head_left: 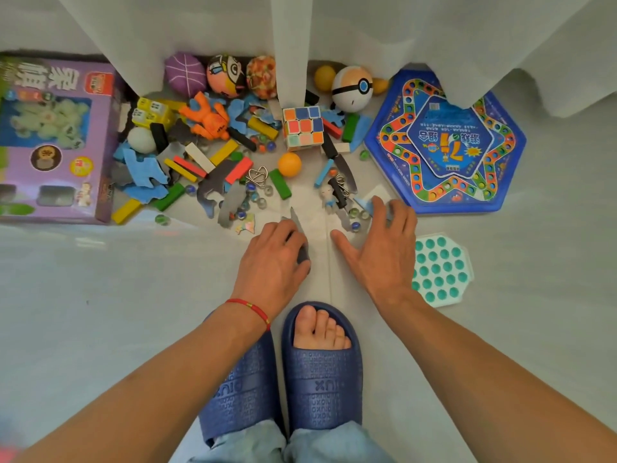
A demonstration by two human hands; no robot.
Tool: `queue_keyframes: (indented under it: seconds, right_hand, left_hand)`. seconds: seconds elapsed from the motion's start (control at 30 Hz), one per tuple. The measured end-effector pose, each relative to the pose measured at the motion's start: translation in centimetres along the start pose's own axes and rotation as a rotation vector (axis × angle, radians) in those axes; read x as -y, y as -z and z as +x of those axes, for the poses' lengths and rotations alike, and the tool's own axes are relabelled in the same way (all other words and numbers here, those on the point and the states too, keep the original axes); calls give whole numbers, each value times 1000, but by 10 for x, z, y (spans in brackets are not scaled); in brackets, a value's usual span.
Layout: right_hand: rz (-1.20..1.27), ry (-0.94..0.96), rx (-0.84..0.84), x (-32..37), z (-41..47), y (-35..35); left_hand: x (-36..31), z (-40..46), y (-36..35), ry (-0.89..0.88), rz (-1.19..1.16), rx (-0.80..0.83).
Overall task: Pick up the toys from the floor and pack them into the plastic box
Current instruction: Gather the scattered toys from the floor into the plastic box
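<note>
Grey piece: while it lies on the floor [100,312] at the near edge of the toy heap, the left hand [272,262] curls its fingers round this grey piece [302,242].
Long axis: runs near to far, tip pointing far.
Right hand [380,242]: spread flat over marbles [355,225] and a blue scrap [364,203], gripping nothing.
Risk: marbles may roll off if nudged; the thin piece may slip.
Box: no plastic box in view.

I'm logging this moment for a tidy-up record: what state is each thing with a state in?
left hand: grip curled on a grey puzzle piece
right hand: fingers spread, on the floor toys
purple game box: closed, lying flat
blue hexagonal game case: closed, flat
puzzle cube: scrambled
</note>
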State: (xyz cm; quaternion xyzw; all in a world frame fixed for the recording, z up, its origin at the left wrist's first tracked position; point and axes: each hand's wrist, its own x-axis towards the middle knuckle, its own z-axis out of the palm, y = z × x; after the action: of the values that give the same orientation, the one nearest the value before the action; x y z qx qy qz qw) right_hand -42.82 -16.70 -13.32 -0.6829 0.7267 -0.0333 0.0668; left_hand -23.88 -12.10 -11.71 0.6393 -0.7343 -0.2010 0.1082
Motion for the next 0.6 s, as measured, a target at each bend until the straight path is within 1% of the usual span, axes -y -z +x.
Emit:
queue_keyframes:
  seconds: [0.13, 0.2, 0.3, 0.4, 0.5, 0.6]
  right_hand:
    - [47, -2, 4, 2, -5, -7]
    - [52, 32, 0, 1, -4, -9]
    - [20, 58, -5, 3, -2, -13]
    - [-11, 26, 12, 9, -1, -19]
    - [-9, -12, -25, 13, 5, -21]
    - [24, 20, -67, 12, 11, -22]
  left_hand:
    - [1, 3, -1, 11, -5, 1]
    - [1, 2, -2, 11, -12, -7]
    - [0, 2, -1, 16, -15, -14]
    - [1, 2, 1, 4, -13, 11]
    - [5, 1, 5, -31, -20, 46]
    - [7, 0, 8, -51, -24, 70]
